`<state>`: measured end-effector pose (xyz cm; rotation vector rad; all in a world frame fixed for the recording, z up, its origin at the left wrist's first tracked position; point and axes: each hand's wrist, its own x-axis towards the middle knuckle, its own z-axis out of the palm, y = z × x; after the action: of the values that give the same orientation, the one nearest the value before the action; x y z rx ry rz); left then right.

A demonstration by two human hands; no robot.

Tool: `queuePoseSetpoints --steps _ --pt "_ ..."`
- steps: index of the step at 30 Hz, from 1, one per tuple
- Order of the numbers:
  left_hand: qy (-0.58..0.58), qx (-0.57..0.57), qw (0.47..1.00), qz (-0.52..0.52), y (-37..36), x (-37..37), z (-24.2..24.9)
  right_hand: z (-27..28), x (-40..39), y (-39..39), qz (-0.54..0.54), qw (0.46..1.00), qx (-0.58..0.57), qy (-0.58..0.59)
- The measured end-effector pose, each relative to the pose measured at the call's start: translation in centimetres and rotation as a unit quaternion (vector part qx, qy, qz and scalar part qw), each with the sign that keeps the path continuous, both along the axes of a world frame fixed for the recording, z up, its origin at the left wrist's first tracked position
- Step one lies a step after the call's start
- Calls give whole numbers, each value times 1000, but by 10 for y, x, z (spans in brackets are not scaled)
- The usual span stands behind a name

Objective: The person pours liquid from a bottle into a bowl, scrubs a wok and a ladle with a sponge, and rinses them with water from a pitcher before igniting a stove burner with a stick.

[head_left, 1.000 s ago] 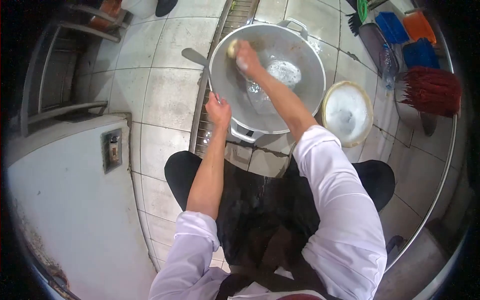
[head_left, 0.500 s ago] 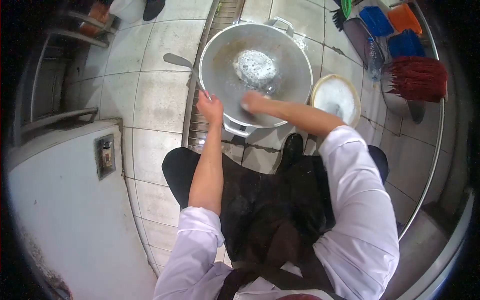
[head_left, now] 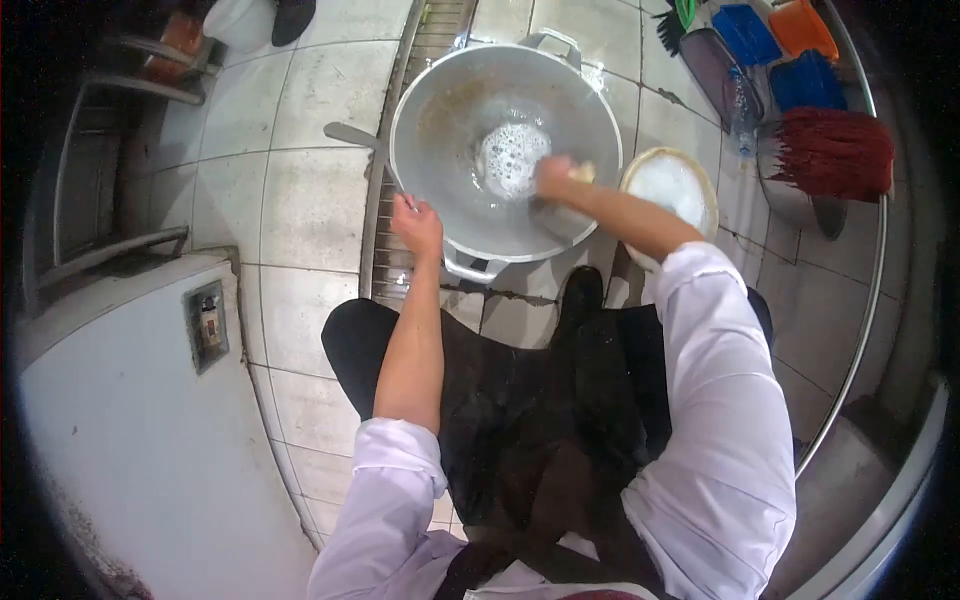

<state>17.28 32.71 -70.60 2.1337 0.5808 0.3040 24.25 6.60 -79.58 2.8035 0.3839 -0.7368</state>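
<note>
Two bare hands work at one wide, round, grey metal pot with two loop handles; it sits on the white tiled floor, its left edge over a slotted metal grating. Just right of the pot stands one round, cream-rimmed tub of white foam. Farther right are two blue plastic containers, one orange plastic container and one red bristled head.

The left hand has its grip closed about the thin handle of one grey metal utensil at the pot's left rim; whether it pinches the rim too, I cannot tell. The right hand, blurred, seems curled round one pale yellowish pad inside the pot's right side.

The pot's inside is dull, brownish at upper left, with one patch of bubbly white suds near the middle.
</note>
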Motion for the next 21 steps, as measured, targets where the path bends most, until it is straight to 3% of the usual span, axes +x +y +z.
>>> queuePoseSetpoints --steps 2,4,6,8,10,12,14,16,17,19,21 --pt "-3 12 1000 3 -1 0 -8 -13 -11 30 85 982 146 80" --pt "-28 15 999 -15 1 -1 -11 7 11 64 132 971 193 47" --pt "-32 18 999 -18 -1 -6 0 -14 57 81 98 967 226 -67" --pt "-37 18 999 -21 -4 -4 2 6 100 50 233 871 293 -319" --pt "-38 17 999 -30 -1 -7 -2 57 136 32 149 961 15 -234" --pt "-37 24 999 -27 0 -4 -4 60 137 3 68 975 -29 -209" --pt "-39 29 999 -23 -2 -1 -4 81 92 -7 -21 980 -169 -107" --pt "-83 61 994 -25 -4 1 -3 101 35 7 -92 990 -102 -27" --pt "-88 60 994 -24 -4 3 -4 94 15 10 -56 997 22 -41" --pt "-84 51 995 -23 -4 1 -9 43 0 21 40 982 178 -56" --pt "-65 46 997 -21 -4 -2 -11 -24 18 52 86 959 258 -75"
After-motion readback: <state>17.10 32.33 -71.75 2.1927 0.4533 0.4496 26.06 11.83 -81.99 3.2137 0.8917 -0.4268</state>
